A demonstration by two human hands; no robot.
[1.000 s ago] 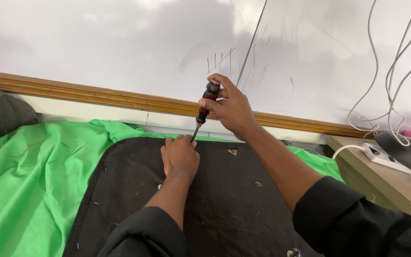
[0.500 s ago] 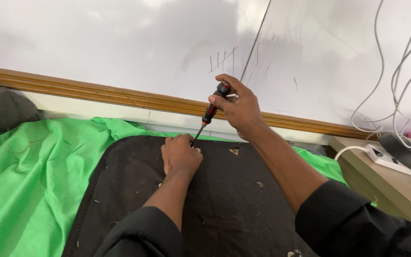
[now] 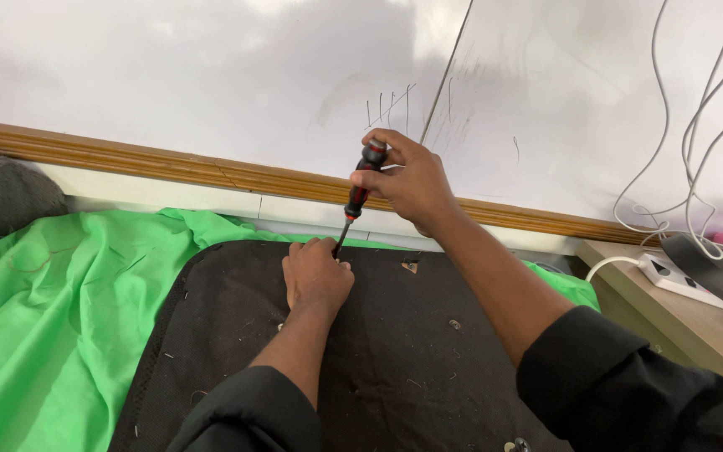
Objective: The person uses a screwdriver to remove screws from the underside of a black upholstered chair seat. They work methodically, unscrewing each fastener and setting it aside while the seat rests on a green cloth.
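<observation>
A black fabric panel [image 3: 395, 351] lies over green cloth [image 3: 60, 318], small screws scattered on it. The left hand [image 3: 317, 274], curled shut, presses on the panel's far edge and hides the tip of the screwdriver [image 3: 359, 191]. Above it, the right hand [image 3: 407, 180] grips the red-black handle; the shaft tilts down-left. Beyond the panel, a wooden moulding [image 3: 169, 167] and a whiteboard [image 3: 211, 75].

Improvised repair or workshop corner in an office-like or classroom-like room. Landmark: large whiteboard [image 3: 211, 75] with faint pen marks fills the wall. Below it runs a wooden moulding [image 3: 169, 170]. Below that, a green cloth [image 3: 52, 301] covers the work surface, under a black fabric-covered panel [image 3: 395, 351]. Right of the whiteboard: wooden desk [image 3: 696, 322] with white power strip [image 3: 679, 276] and grey cables [image 3: 696, 125].
</observation>
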